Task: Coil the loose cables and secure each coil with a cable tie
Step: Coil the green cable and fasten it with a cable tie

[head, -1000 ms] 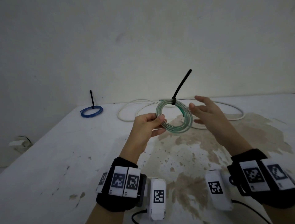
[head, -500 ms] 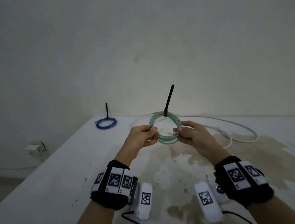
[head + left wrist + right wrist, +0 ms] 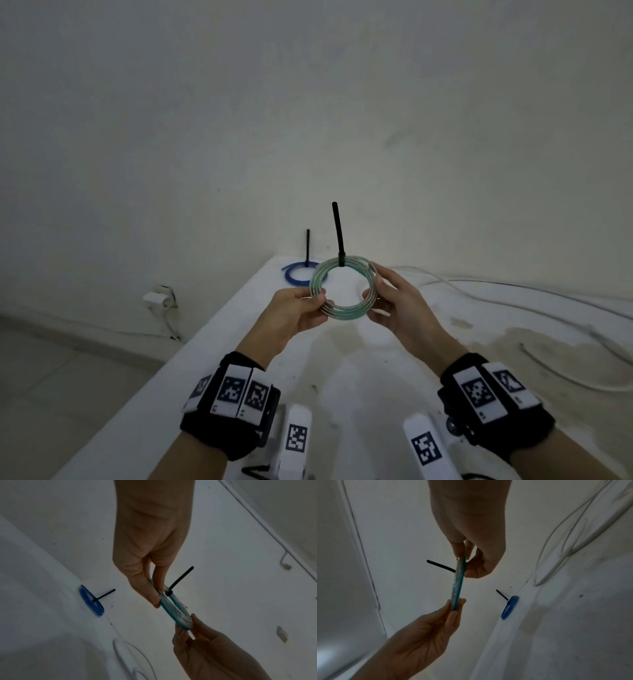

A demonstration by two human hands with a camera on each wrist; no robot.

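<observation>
A greenish clear cable coil [image 3: 346, 314] hangs in the air between both hands, above the white table [image 3: 205, 359]. A black cable tie [image 3: 338, 233] binds its top, with the tail standing straight up. My left hand [image 3: 320, 298] pinches the coil's left side with thumb and fingers, and my right hand [image 3: 371, 291] pinches the right side. The wrist views show the coil [image 3: 176, 612] [image 3: 458, 585] edge-on between both pinches. A blue coil [image 3: 294, 279] with its own black tie [image 3: 308, 246] lies at the table's far left corner. A loose white cable [image 3: 513, 301] sprawls to the right.
The table's left edge drops to a tiled floor [image 3: 68, 377]. A wall socket with a plug [image 3: 159, 299] sits low on the wall to the left. The wall stands right behind the table. Brown stains mark the table top [image 3: 496, 342] on the right.
My right hand, open beside the coil a second ago, has taken hold of its right side. The coil now faces me with the tie tail upright, closer to the blue coil.
</observation>
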